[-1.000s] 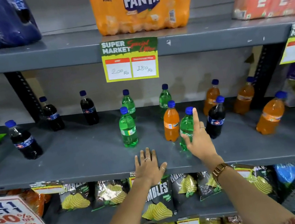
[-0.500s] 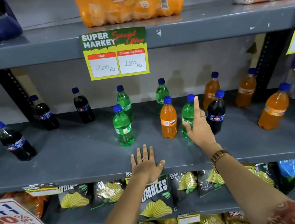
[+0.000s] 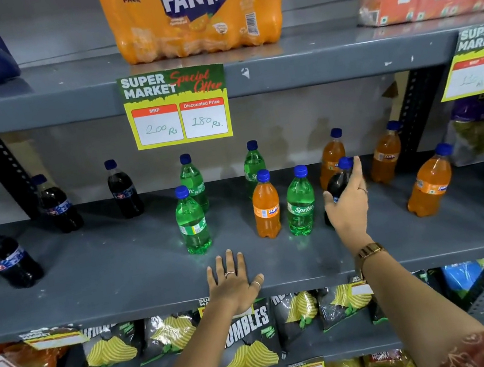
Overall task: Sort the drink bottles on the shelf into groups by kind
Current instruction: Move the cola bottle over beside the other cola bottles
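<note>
While right hand [image 3: 348, 206] wraps cola bottle [image 3: 337, 183]

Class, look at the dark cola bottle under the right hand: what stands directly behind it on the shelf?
An orange bottle stands behind the dark cola bottle; its lower part is hidden. The right hand covers the cola's lower half.

The right hand [image 3: 349, 209] has moved from the green bottle [image 3: 300, 205] onto the dark bottle [image 3: 336, 184].

Open shelf [image 3: 113, 270] is left between the cola bottles [image 3: 8, 257] at the left and the green bottle [image 3: 193, 224]. The middle is crowded: orange bottle [image 3: 266, 208] and Sprite [image 3: 300, 205] stand just beside each other.
</note>
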`<act>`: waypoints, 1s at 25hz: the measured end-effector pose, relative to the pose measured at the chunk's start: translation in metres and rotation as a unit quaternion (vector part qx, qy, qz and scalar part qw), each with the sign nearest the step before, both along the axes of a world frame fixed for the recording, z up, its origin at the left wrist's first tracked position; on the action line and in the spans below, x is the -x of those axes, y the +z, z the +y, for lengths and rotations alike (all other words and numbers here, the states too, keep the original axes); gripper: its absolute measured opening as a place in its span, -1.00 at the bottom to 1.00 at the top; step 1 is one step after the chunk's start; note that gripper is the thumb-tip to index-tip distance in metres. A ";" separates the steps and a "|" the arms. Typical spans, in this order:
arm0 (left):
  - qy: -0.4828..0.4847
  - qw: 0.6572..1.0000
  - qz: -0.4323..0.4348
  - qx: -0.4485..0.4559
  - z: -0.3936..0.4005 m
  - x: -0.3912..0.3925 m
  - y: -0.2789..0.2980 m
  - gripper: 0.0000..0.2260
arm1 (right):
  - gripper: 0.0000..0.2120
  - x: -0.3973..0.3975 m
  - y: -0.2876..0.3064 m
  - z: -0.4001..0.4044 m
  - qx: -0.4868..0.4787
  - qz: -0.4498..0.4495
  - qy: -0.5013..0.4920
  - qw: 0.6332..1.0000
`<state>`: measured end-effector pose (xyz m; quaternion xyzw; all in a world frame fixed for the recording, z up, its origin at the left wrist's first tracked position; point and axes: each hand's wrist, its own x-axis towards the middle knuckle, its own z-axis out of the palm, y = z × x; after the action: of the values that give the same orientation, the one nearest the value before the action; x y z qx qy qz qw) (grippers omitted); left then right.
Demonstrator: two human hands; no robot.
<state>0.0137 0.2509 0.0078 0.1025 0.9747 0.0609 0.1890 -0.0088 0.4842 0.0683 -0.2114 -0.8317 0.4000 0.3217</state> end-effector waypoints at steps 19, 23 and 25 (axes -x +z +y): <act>-0.043 0.983 0.137 -0.114 -0.046 -0.010 -0.008 -0.53 | -0.34 -0.069 -0.013 -0.083 -0.057 -0.061 0.087 0.993; -0.002 0.981 0.175 -0.086 -0.090 -0.017 -0.009 -0.55 | -0.34 -0.065 -0.014 -0.123 -0.075 -0.046 0.120 0.989; 0.025 0.980 0.182 -0.076 -0.116 -0.015 -0.008 -0.55 | -0.33 -0.060 -0.015 -0.144 -0.088 -0.043 0.141 0.985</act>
<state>0.0289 0.1350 -0.0001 0.1016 0.9876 0.1199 -0.0012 0.0511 0.3399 0.0532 -0.0797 -0.8982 0.3574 0.2432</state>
